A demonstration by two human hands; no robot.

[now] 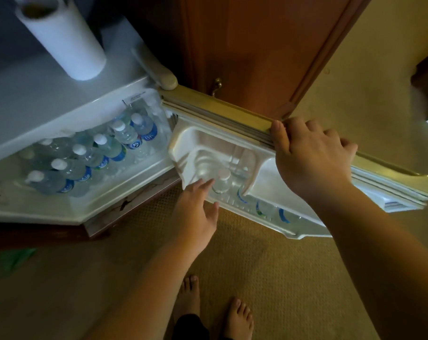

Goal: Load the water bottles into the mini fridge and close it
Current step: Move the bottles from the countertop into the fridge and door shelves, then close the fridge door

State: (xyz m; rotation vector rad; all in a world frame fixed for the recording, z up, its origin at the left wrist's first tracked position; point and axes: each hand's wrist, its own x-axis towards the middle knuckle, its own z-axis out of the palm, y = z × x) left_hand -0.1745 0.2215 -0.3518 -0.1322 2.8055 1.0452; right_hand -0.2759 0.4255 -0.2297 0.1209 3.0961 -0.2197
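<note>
Right hand [311, 155] has its grip curled over fridge door [222, 111]; left hand [195, 207], fingers loose, touches door-shelf bottle [221, 181].

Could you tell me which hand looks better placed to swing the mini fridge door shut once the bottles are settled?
Probably the right hand: it already grips the top edge of the open white mini fridge door. The left hand is open, reaching at a clear plastic water bottle in the door shelf.

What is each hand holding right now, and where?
Right hand grips the fridge door by its top edge. Left hand holds nothing, fingers beside a door-shelf bottle.
</note>
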